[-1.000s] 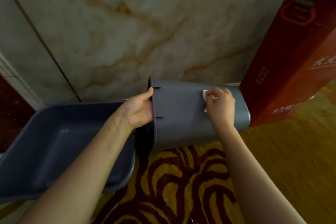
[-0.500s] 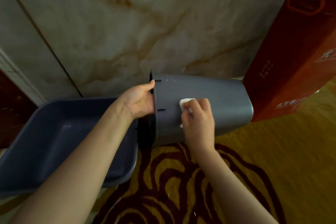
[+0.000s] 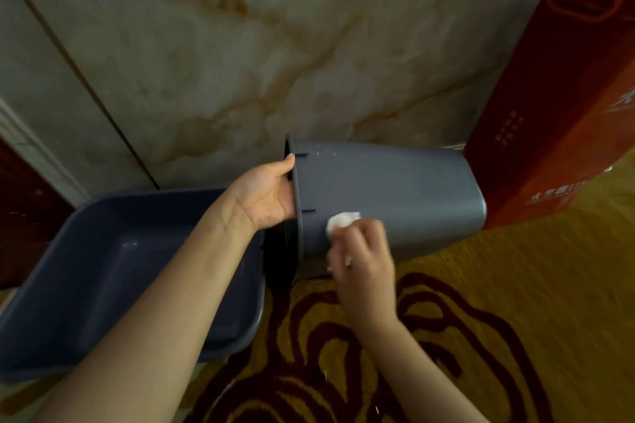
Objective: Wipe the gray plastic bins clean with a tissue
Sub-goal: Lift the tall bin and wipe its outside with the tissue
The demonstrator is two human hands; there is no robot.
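"While the gray bin (image 3: pixel 395 196) lies on its side, who holds it?"

"The left hand (image 3: pixel 266 192) does. Its fingers are tucked inside the open mouth and the thumb sits on the rim, so it grips the bin tight."

"And the other hand?"

"The right hand (image 3: pixel 364 264) is closed around a white tissue (image 3: pixel 342 220). It presses the tissue on the bin's side, near the rim. That hand looks a bit blurry."

"Where is the bin?"

"It is above the yellow and dark red carpet (image 3: pixel 446 354), in front of the marble wall (image 3: pixel 257 55). Its bottom points at the tall red box (image 3: pixel 556 120) on the right."

"Is there another bin?"

"Yes, a wide, low gray tub (image 3: pixel 103 271) is on the left, under the left arm, right beside the bin's open mouth. Some white specks show near the top of the bin's side."
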